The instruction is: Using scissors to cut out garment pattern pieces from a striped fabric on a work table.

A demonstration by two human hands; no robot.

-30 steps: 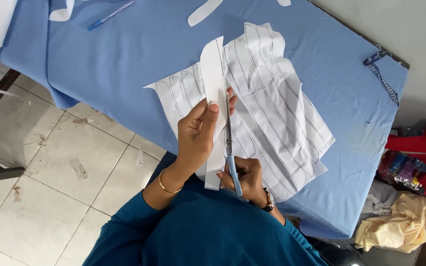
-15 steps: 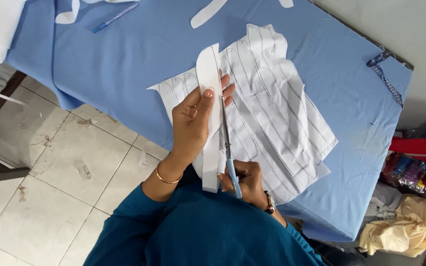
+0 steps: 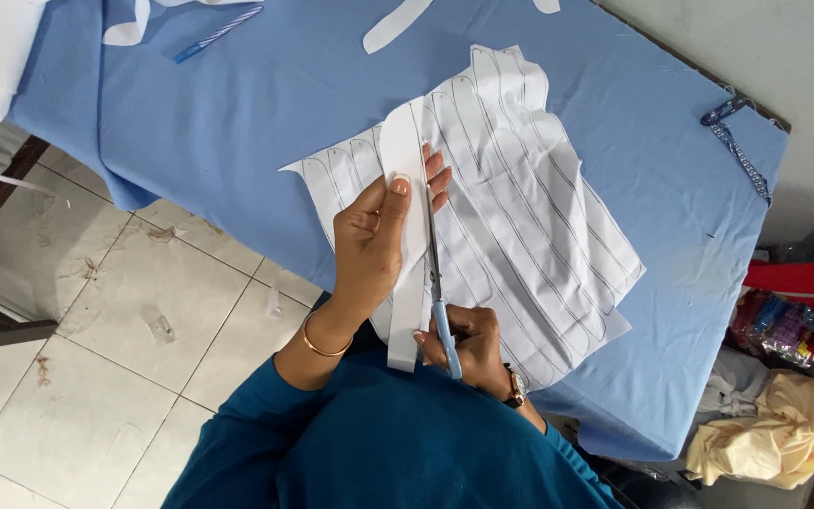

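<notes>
white strip (image 3: pixel 405 151) pinched in left hand (image 3: pixel 374 240), beside scissors (image 3: pixel 437 292).

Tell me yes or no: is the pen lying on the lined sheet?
No, the pen lies on the blue cloth, well apart from the lined sheet.

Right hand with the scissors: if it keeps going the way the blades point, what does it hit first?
Likely the left hand's fingertips, curled over the white strip right at the scissors tips; depth unclear. The right hand points up-frame.
</notes>
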